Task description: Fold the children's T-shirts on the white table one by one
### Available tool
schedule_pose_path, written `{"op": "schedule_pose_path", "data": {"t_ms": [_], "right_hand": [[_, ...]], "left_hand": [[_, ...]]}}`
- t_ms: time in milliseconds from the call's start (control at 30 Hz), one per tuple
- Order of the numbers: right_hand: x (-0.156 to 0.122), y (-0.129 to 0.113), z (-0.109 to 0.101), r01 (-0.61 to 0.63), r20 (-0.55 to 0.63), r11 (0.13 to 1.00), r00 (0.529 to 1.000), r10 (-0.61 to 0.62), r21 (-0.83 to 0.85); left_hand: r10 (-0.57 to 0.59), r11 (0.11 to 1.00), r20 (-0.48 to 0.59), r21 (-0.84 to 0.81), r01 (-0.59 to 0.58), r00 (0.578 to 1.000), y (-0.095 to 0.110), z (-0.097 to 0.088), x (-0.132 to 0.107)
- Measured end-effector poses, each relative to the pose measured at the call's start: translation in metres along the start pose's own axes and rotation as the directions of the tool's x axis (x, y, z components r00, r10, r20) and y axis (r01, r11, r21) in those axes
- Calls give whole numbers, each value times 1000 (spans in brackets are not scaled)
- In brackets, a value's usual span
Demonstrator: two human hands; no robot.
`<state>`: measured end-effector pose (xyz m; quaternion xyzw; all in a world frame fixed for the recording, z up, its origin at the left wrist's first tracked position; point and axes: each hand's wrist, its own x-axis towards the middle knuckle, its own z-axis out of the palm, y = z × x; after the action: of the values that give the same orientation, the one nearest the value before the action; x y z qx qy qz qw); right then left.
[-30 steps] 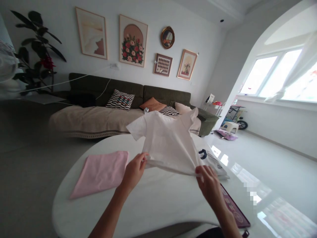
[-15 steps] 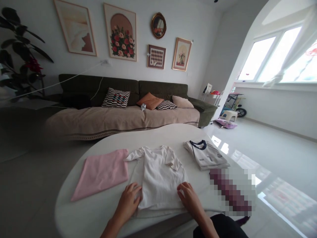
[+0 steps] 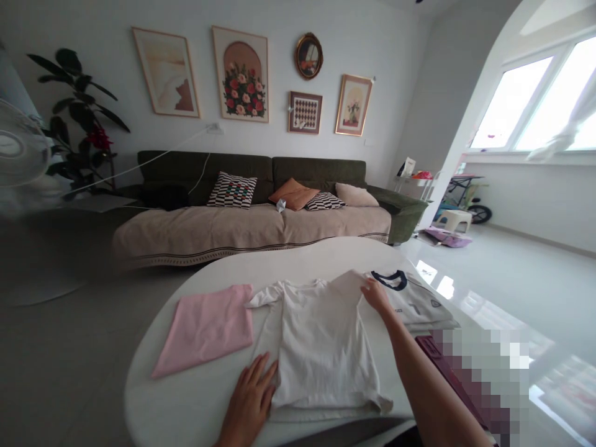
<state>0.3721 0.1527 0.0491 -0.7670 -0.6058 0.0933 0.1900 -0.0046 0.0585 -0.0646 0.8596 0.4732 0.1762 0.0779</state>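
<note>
A white T-shirt lies spread on the white table, its collar toward the sofa. My right hand pinches the shirt's right sleeve and draws it outward, beside a folded white jersey with a dark collar. Flat and with fingers extended, my left hand rests at the shirt's lower left edge. A folded pink cloth lies to the left of the shirt. The left sleeve is stretched out toward that cloth.
Beyond the table stands a green sofa with a beige cover and several cushions. A fan is at far left. A dark red object, partly pixelated, lies at the table's right edge. A white stool stands farther right.
My right hand has moved from the shirt's lower right side up to the right sleeve, which is now pulled out. My left hand has flattened near the lower left edge. The view has shifted left.
</note>
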Motion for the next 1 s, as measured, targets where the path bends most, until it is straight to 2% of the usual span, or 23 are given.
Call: {"op": "schedule_pose_path", "data": {"t_ms": [67, 133, 200, 267, 300, 367, 433, 500, 533, 600, 700, 800, 900, 1000], "right_hand": [[-4, 0, -4, -102, -98, 995, 990, 99, -21], [-26, -12, 12, -114, -117, 993, 987, 109, -33], [-59, -29, 45, -22, -41, 999, 999, 21, -36], [-94, -42, 80, 126, 116, 992, 986, -124, -11], [-109, -43, 92, 221, 186, 975, 958, -218, 5], [-133, -31, 103, 262, 211, 965, 943, -257, 4], [-150, -4, 95, 130, 134, 991, 983, -123, -43], [-166, 29, 77, -22, 36, 999, 999, 23, -41], [-175, 43, 67, -47, 6, 999, 999, 47, -5], [-195, 61, 54, 13, -8, 994, 1000, -12, 112], [-219, 63, 51, 111, 20, 961, 993, -120, 254], [-224, 54, 57, 80, 34, 961, 995, -92, 266], [-216, 48, 61, 75, -47, 948, 997, -64, 310], [-203, 37, 54, 17, -166, 936, 985, 45, 352]], "left_hand": [[0, 1000, -7, -1, 0, 1000, 0, 0, 0], [-8, 1000, -9, -2, 8, 1000, 1, 0, 0], [-15, 1000, 0, -2, 15, 1000, 1, 1, 2], [-19, 1000, 9, -5, 19, 1000, 2, 0, 5], [-22, 1000, 13, -8, 22, 1000, 2, -1, 6], [-44, 999, 21, -14, 44, 999, 1, -7, 5], [-90, 996, 34, -22, 90, 995, -3, -15, -1], [-110, 992, 56, -57, 113, 992, -11, -21, -12], [-98, 991, 69, -88, 104, 993, -16, -23, -18], [-41, 985, 75, -164, 53, 996, -27, -23, -31], [3, 968, 8, -249, -1, 1000, -39, -18, -40], [-46, 959, -36, -283, 34, 998, -37, -20, -35], [-78, 960, 40, -265, 86, 996, -23, -36, -26], [-91, 975, 183, -184, 125, 979, -4, -51, -20]]}}
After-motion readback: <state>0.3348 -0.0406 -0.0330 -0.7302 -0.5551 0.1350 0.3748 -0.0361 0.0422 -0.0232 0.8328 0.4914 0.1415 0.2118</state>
